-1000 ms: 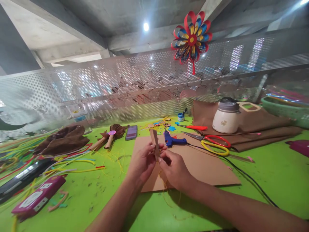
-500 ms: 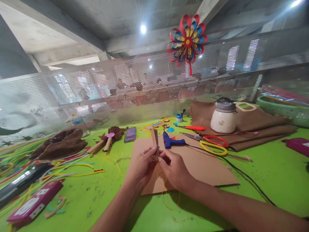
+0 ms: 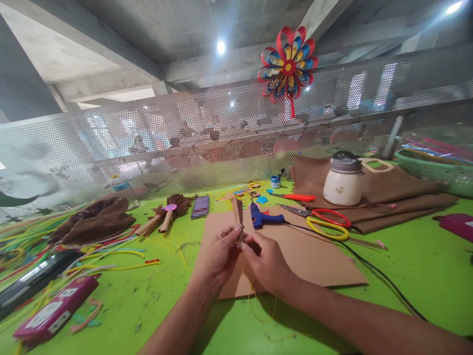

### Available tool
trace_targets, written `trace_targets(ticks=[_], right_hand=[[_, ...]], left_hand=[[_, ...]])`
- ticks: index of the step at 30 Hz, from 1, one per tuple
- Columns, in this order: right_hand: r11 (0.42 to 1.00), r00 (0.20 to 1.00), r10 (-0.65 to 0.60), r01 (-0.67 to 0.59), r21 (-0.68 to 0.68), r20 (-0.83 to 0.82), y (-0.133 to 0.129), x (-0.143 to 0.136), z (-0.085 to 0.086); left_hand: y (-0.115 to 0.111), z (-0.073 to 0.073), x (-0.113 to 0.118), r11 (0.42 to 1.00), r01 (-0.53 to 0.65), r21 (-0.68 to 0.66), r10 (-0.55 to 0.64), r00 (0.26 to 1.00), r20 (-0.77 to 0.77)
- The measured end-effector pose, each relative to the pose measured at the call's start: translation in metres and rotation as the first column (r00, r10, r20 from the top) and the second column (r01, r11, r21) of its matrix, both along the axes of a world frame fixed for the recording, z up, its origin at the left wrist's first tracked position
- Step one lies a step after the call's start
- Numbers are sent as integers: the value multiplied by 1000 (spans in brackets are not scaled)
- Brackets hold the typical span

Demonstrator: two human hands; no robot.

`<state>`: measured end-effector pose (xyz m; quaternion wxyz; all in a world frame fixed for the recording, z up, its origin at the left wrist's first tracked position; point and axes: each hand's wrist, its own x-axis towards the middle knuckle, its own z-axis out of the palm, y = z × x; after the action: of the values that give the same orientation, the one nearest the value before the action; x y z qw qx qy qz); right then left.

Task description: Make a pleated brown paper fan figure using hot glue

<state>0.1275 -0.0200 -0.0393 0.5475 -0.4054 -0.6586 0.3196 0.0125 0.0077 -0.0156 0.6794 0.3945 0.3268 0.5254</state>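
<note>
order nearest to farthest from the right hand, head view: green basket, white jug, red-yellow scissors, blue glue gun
1. blue glue gun, just ahead
2. red-yellow scissors, ahead to the right
3. white jug, behind the scissors
4. green basket, far right

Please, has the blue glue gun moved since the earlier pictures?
No. Judged against the brown cardboard sheet under it, the blue glue gun keeps the same place and direction; the whole view has only shifted slightly.

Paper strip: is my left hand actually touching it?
Touching. The head view shows it: the left hand has its thumb and fingers closed on the lower part of the strip, with no gap visible.
</note>
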Motion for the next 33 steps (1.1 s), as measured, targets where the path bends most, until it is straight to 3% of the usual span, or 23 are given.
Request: trace_targets(ticks=[5,9,14,21,33], right_hand=[[997,998,-69,69,-22,8,3,4,7],[988,986,-147,143,-52,-76,20,19,16],[984,993,-49,31,-174,-103,39,33,18],[961,982,32,-81,-264,-185,40,33,18],[927,943,23,-145,-346,-333,37,34,25]], left_hand=[[2,0,-4,1000,9,16,-8,999,-32],[-1,1,-3,997,56,55,-47,988,-149],[-6,1,3,983,177,39,-164,960,-226],[-9,1,5,961,269,66,-245,938,-245],[-8,-2,6,971,229,62,-199,928,-315]])
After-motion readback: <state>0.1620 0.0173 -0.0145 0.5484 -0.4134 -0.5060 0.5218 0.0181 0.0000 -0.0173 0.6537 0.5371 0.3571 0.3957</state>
